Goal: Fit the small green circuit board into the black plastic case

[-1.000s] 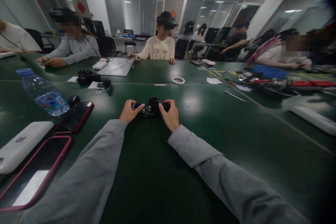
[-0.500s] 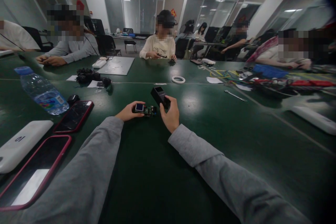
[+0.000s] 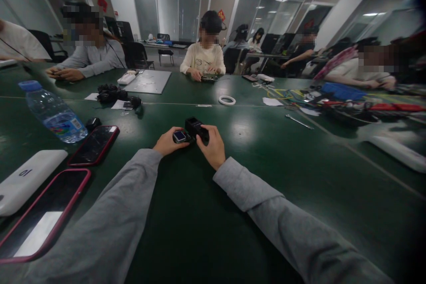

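Between the thumb and fingers of my left hand (image 3: 165, 141) is a small circuit board with a square screen (image 3: 180, 136). Just to its right, my right hand (image 3: 214, 145) grips a black plastic case (image 3: 193, 124) by its near side. The board's right end lies close against the case, partly hidden by it and by my fingers; whether it sits inside the case I cannot tell. Both things are held low over the dark green table (image 3: 186, 230).
On the left are a tilted water bottle (image 3: 60, 115), a red-edged phone (image 3: 95, 146), a larger pink-edged phone (image 3: 46, 213) and a white power bank (image 3: 31, 182). Ahead lies a white tape ring (image 3: 226, 100); rightward, a wrench (image 3: 298, 121) and tangled cables. Several people sit across the table.
My right hand has brought the case left and down against the board. The board has tilted and shifted slightly right, and less of its green part shows.
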### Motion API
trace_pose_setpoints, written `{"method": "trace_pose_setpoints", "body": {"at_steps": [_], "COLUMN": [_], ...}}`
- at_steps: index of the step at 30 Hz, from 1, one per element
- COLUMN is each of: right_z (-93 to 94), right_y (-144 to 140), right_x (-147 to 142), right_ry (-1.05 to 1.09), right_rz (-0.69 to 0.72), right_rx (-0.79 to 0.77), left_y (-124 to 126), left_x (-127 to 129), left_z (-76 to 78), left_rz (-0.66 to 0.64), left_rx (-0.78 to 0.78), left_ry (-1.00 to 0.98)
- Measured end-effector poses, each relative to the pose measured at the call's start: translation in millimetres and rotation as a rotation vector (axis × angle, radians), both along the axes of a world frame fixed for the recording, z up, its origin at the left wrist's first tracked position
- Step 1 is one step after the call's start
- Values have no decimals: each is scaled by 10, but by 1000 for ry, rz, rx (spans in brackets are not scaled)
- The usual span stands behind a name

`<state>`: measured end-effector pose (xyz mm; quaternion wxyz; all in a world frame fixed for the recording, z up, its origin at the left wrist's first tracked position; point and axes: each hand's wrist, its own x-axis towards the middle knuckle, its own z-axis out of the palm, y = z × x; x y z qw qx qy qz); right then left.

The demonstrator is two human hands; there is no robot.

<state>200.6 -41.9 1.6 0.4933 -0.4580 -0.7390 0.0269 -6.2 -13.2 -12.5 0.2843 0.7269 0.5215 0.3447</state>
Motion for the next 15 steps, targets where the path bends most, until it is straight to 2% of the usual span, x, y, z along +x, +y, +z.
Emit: {"method": "trace_pose_setpoints", "body": {"at_steps": [7,15], "right_z": [-3,-18], "right_y": [2,17], "right_x": [0,9], "right_ry": [-32,-54], "right_rz": [-16,-12], "right_rx": [-35,-79], "left_y": [-18,-59], "left_x": [-29,-14], "left_z": [48,125], "left_rz": [-60,-44], "left_rx": [-30,-44], "left_ry": [50,123]}}
